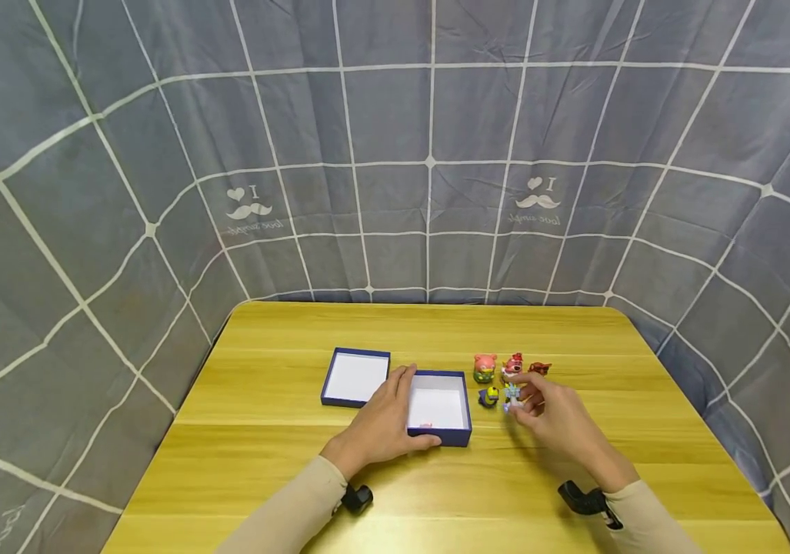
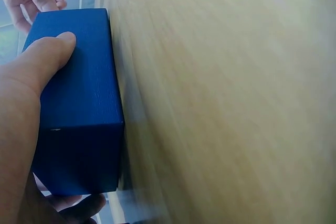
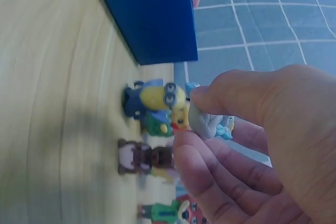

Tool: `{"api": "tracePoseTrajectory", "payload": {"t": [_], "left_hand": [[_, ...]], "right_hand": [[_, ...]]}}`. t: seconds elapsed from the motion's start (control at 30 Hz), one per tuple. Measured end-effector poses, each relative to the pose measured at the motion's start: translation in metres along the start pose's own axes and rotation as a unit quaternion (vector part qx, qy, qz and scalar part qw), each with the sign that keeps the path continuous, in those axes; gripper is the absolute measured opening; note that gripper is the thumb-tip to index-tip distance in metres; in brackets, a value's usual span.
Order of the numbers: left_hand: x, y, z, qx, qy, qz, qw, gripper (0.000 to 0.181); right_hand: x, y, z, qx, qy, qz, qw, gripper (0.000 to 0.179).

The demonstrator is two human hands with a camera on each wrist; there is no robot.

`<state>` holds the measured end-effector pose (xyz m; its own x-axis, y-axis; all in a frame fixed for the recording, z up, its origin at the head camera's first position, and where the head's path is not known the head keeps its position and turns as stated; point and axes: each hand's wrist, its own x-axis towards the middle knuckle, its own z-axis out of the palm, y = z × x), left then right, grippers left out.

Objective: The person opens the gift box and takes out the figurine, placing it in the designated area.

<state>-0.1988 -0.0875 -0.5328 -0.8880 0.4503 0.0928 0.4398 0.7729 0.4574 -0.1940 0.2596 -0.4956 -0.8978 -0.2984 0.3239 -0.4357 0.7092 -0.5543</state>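
My left hand (image 1: 382, 422) grips the open blue box (image 1: 455, 438) by its left side, thumb along the near wall and fingers at the far corner. Inside the white-lined box, a small pink thing (image 1: 425, 425) shows by the near wall. To the right of the box, my right hand (image 1: 559, 415) pinches a small pale blue and grey figurine (image 3: 203, 121) between thumb and fingers, held above the table. Closest to it stands a yellow figurine in blue (image 1: 488, 396), with one eye-goggled face visible in the right wrist view.
Behind the right hand stand a pink and green figurine (image 1: 484, 368), a red and pink figurine (image 1: 513, 363) and a dark red one (image 1: 540, 368). Left of the box lies the blue-rimmed lid (image 1: 356, 377), white inside up. A grey checked curtain (image 1: 395, 192) surrounds the wooden table (image 1: 263, 462).
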Motion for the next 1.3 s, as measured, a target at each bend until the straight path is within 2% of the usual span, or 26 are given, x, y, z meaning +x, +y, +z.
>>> {"api": "tracePoseTrajectory", "payload": {"t": [0.3,0.67,1.1,1.3], "left_hand": [[0.001,0.001,-0.001,-0.002,-0.002,-0.001,1.0000,0.135],[0.003,0.000,-0.001,-0.005,-0.004,-0.005,1.0000,0.135],[0.003,0.001,-0.002,-0.009,-0.004,-0.007,0.9999,0.136],[0.002,0.001,-0.002,-0.011,-0.004,-0.003,0.9999,0.136]], "right_hand": [[-0.005,0.014,-0.013,-0.023,0.022,0.007,0.9995,0.042],[-0.006,0.030,-0.023,-0.032,0.009,0.034,0.9989,0.044],[-0.007,0.045,-0.020,-0.041,-0.007,0.039,0.9984,0.043],[-0.009,0.050,-0.017,-0.033,-0.030,0.051,0.9977,0.042]]}}
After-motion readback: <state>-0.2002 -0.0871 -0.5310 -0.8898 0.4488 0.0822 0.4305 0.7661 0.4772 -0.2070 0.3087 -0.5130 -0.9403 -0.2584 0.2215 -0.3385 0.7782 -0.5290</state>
